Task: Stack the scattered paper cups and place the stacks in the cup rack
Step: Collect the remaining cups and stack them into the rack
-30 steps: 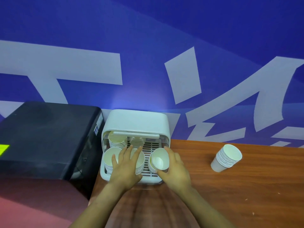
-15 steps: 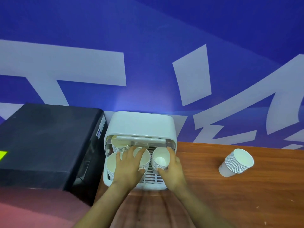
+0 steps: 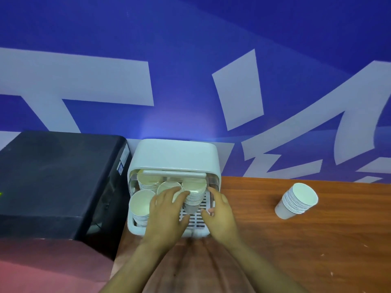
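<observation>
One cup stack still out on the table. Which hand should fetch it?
Right, probably. The right hand is open, holds nothing, and is nearer the cup stack on the table. The left hand rests on stacks in the rack.

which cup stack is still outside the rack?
The cup stack on the wooden table, right of the white cup rack, tilted and apart from both hands. The other stacks all sit inside the rack.

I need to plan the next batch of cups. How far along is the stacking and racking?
Done: several stacks, such as the front left stack, stand in the rack. In hand: the left hand rests on a middle stack; the right hand is open beside another. Left: one stack lies on the table.
</observation>
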Available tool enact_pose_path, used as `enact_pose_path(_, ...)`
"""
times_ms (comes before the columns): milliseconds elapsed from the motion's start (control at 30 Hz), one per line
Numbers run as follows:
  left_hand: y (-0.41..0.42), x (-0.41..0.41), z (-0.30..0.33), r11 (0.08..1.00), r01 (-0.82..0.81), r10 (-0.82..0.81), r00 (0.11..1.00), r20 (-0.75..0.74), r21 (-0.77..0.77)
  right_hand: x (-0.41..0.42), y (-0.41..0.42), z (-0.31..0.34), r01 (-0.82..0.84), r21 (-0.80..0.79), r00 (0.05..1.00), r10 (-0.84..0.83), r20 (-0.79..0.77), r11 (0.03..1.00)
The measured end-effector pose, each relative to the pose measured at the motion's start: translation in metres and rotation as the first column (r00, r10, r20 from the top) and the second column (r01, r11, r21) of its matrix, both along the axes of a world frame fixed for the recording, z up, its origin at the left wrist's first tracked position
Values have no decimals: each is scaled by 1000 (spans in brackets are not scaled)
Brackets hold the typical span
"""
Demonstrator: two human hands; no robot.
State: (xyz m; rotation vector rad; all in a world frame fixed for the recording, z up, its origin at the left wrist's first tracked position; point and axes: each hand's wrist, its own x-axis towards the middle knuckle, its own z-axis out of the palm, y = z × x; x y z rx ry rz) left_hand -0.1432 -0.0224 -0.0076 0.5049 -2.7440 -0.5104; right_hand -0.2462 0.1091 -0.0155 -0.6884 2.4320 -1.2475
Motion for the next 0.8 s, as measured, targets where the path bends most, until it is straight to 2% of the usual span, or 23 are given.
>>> enact_pose_path(133,47,-12,9,984,140,-135,989,-53,113,-16,58,11,-70,170,997,73,-11,983)
enact_pose_path(233,80,-34,10,942,262,-263,964,-23,208,-40,110,15,-20,266,999,29,-29,964)
enact_pose_path(300,99,-54,10,926,294,-305,952,11,238,-59,145,18,43,271,999,-35,-35,962)
enact_pose_path(600,183,-152,-10,885,148,-291,916,275,442,-148,259,30,290,200,957,-283,-62,936)
enact_pose_path(800,203,-190,-30,863,41,-253,898,360,504,-184,265,8,144,261,973,-185,140,955)
